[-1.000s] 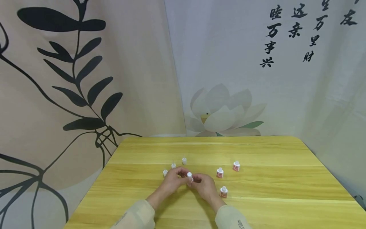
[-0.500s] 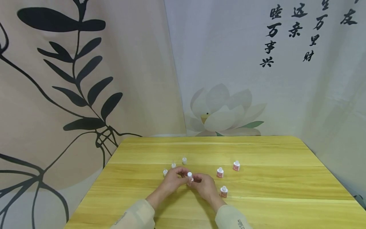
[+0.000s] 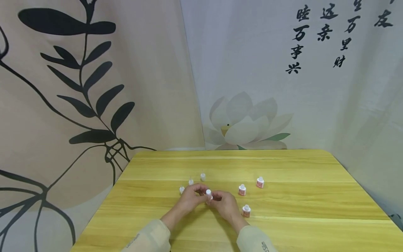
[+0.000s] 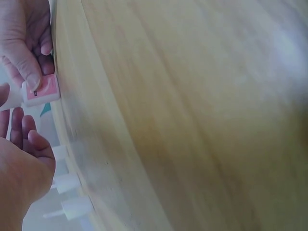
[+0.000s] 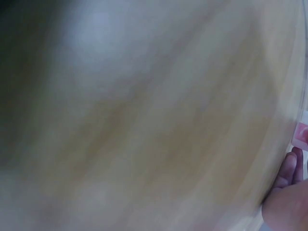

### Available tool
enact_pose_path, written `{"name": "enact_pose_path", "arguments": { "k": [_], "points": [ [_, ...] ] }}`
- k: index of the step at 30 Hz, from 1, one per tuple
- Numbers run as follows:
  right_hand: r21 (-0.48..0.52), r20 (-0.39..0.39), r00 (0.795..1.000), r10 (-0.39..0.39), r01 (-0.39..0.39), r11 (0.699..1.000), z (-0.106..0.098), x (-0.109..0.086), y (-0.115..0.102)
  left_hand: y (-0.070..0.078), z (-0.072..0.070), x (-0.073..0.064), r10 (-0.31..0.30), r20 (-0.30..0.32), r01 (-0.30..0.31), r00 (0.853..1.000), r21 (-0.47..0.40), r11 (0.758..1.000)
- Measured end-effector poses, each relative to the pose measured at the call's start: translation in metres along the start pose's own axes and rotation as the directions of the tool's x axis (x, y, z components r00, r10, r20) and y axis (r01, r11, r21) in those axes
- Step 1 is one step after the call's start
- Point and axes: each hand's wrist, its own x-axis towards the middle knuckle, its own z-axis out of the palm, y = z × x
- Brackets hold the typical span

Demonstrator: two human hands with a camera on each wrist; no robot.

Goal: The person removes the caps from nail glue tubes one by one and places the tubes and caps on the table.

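Between both hands, above the table, is a small white bottle with a pink label. My right hand grips the bottle's body, its thumb on the label in the left wrist view. My left hand pinches at the white cap end; its other fingers are loosely curled below. Just past the left hand stand three small white caps with thin stems pointing up. In the right wrist view, only part of the label shows at the edge.
To the right of the right hand stand three similar bottles with white tops and pink-red labels: one near, one middle and one far bottle. The wooden table ends at a printed curtain behind.
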Motion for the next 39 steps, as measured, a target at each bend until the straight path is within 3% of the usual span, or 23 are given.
{"name": "enact_pose_path", "arguments": {
  "k": [20, 39],
  "points": [
    [-0.001, -0.013, 1.0, -0.005, 0.005, 1.0, 0.0, -0.001, -0.001, -0.001, -0.001, 0.002, 0.002, -0.009, -0.002, 1.0, 0.033, 0.999],
    [0.025, -0.007, 1.0, 0.008, -0.007, 1.0, 0.0, -0.001, 0.0, 0.016, -0.008, 0.005, -0.013, -0.082, 0.015, 0.997, 0.028, 1.0]
  ]
}}
